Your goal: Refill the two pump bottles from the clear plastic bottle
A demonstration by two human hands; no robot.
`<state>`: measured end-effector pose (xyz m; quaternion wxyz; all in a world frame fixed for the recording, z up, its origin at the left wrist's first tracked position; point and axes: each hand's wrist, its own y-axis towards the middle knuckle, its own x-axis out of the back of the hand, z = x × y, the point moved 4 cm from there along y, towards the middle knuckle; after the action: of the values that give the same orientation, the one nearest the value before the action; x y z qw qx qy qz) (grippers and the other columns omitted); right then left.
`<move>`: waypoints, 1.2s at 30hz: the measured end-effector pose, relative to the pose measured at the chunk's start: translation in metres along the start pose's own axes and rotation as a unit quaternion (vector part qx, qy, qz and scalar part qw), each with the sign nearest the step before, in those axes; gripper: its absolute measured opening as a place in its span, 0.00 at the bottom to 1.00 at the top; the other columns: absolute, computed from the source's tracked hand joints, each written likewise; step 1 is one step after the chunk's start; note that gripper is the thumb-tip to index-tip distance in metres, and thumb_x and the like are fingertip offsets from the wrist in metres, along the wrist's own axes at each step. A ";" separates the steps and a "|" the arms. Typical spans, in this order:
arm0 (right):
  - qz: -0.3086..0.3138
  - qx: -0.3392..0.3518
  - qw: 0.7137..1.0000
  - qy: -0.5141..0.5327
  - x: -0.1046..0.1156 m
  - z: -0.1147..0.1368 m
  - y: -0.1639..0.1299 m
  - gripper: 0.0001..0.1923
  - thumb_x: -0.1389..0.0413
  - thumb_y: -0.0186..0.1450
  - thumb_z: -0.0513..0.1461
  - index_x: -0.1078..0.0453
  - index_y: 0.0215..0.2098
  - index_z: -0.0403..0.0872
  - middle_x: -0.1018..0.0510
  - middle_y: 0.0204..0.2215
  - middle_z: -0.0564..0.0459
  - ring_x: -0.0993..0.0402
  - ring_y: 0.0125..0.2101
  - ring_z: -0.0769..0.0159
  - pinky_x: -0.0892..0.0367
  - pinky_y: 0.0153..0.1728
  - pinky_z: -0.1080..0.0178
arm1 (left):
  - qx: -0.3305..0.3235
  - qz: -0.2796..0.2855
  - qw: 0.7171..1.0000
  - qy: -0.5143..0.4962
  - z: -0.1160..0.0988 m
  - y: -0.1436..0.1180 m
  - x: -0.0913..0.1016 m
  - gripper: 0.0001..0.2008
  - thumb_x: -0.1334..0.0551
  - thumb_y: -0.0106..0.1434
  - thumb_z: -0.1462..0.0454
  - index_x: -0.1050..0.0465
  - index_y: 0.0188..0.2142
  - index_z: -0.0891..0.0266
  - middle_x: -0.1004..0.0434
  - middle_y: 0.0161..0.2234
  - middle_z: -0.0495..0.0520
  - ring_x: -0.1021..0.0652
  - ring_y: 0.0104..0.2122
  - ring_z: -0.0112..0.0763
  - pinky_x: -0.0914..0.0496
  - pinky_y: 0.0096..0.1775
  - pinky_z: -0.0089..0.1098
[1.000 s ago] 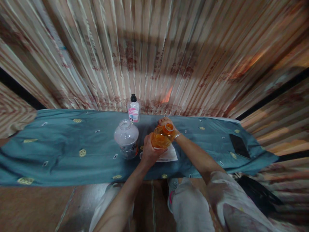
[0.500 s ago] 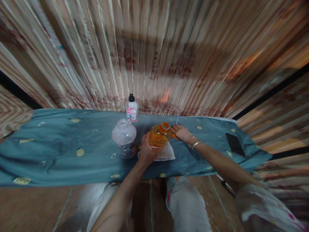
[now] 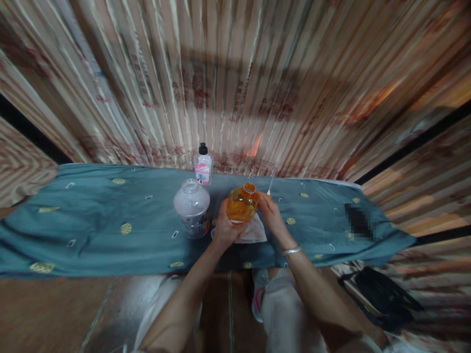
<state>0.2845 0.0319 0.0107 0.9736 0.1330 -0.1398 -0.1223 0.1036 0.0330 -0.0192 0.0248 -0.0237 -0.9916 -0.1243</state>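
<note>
My left hand (image 3: 225,228) is wrapped round the lower left side of a see-through orange plastic bottle (image 3: 241,206). The bottle has no cap on and its mouth tilts slightly to the right. Against its right shoulder, my right hand (image 3: 269,210) has its fingers bent and pressed to the plastic. Just beyond those fingers a thin-shafted tool (image 3: 271,184), perhaps a screwdriver, points away from me; my hand hides its handle. A white cloth or paper (image 3: 254,231) lies below the bottle. Left of my hands stands a clear, wide-bellied bottle (image 3: 192,208), open at the top.
Behind the clear bottle stands a pump bottle (image 3: 203,166) with a black top and pink label. A dark flat item (image 3: 358,221), blurred out, lies at the table's right. Patterned green cloth (image 3: 91,211) covers the table; a pleated curtain (image 3: 228,73) hangs behind. A black bag (image 3: 382,296) sits below right.
My right hand has turned and moved left, from lying beside the orange tool handle to the side of the orange bottle. My left hand keeps its hold. The view has shifted slightly.
</note>
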 end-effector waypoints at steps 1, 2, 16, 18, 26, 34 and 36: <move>0.001 -0.025 0.997 0.076 -0.008 0.001 -0.007 0.31 0.52 0.70 0.62 0.23 0.53 0.52 0.16 0.52 0.48 0.21 0.54 0.54 0.29 0.60 0.49 | 0.005 0.006 1.000 -0.006 -0.001 0.000 0.000 0.46 0.20 0.42 0.61 0.36 0.60 0.59 0.23 0.53 0.61 0.21 0.53 0.50 0.28 0.57 0.52; 0.003 -0.043 0.990 0.132 -0.015 0.001 -0.013 0.34 0.54 0.69 0.64 0.24 0.54 0.52 0.16 0.52 0.48 0.21 0.56 0.54 0.30 0.61 0.49 | 0.010 0.013 1.000 -0.011 -0.002 0.000 0.000 0.47 0.20 0.43 0.60 0.37 0.60 0.60 0.23 0.53 0.61 0.21 0.53 0.50 0.28 0.57 0.52; 0.072 -0.077 0.985 0.133 -0.037 0.013 -0.032 0.44 0.24 0.46 0.50 0.32 0.58 0.51 0.20 0.55 0.46 0.23 0.57 0.49 0.31 0.62 0.41 | 0.007 0.062 0.998 -0.018 -0.006 0.002 -0.001 0.56 0.23 0.45 0.59 0.49 0.69 0.60 0.27 0.58 0.66 0.23 0.57 0.54 0.28 0.58 0.51; 0.071 -0.087 0.985 0.128 -0.038 0.009 -0.034 0.41 0.24 0.46 0.50 0.30 0.55 0.50 0.18 0.52 0.46 0.21 0.54 0.49 0.30 0.61 0.42 | -0.001 0.067 0.998 -0.006 -0.005 0.002 -0.001 0.59 0.23 0.44 0.58 0.51 0.70 0.60 0.26 0.56 0.65 0.22 0.56 0.54 0.27 0.56 0.50; -0.028 -0.087 0.985 0.144 -0.010 0.001 -0.023 0.30 0.25 0.46 0.51 0.25 0.42 0.50 0.14 0.42 0.48 0.16 0.44 0.52 0.23 0.53 0.46 | -0.044 0.037 0.996 0.064 0.000 -0.008 0.005 0.59 0.22 0.47 0.56 0.52 0.71 0.60 0.35 0.65 0.71 0.31 0.65 0.56 0.37 0.64 0.54; -0.117 -0.097 0.978 0.146 0.018 -0.004 -0.022 0.32 0.24 0.43 0.51 0.26 0.42 0.49 0.13 0.41 0.47 0.15 0.41 0.53 0.20 0.48 0.48 | -0.085 0.040 0.983 0.155 -0.009 -0.053 0.029 0.41 0.27 0.55 0.62 0.40 0.66 0.56 0.32 0.64 0.63 0.30 0.64 0.48 0.36 0.65 0.51; -0.113 -0.096 0.981 0.127 0.016 -0.009 -0.023 0.34 0.24 0.43 0.51 0.27 0.43 0.49 0.13 0.42 0.48 0.15 0.42 0.53 0.21 0.50 0.48 | -0.074 0.064 0.984 0.150 -0.012 -0.060 0.037 0.31 0.29 0.57 0.62 0.32 0.59 0.56 0.25 0.57 0.60 0.25 0.58 0.45 0.31 0.60 0.48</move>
<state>0.2973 0.0083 -0.0003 0.9714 0.0683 0.0132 -0.2268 0.0642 -0.0271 -0.0199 0.1792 -0.0701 -0.9612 -0.1976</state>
